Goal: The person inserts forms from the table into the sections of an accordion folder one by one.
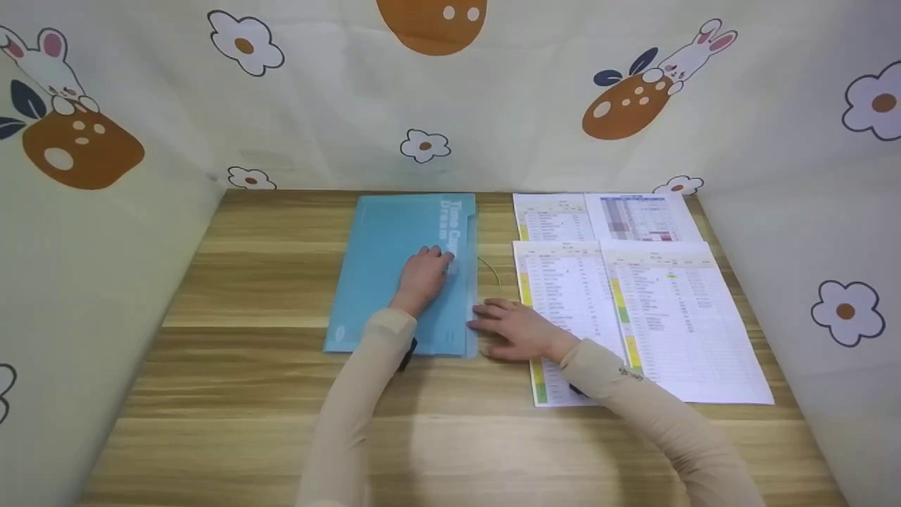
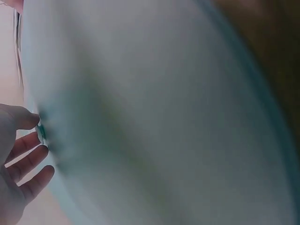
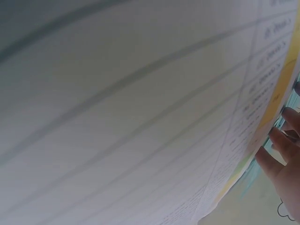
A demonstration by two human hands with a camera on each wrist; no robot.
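A blue plastic document folder [image 1: 380,282] with white lettering lies on the table. The left hand [image 1: 424,278] is over its right half; in the left wrist view the thumb and index finger of that left hand [image 2: 21,159] pinch a small teal piece at the folder's surface [image 2: 140,112], while the other fingers are apart. By the folder's lower right edge rests the right hand [image 1: 521,331], palm down with fingers spread and fingertips at that edge. A thin pale cord [image 1: 494,269] curves out from the folder between the hands.
Printed sheets with tables and coloured margins [image 1: 676,338] lie at the right, partly under the right hand and forearm. More sheets [image 1: 552,217] are behind them. The wooden table [image 1: 239,394] meets patterned curtain walls [image 1: 338,105] at the back and sides.
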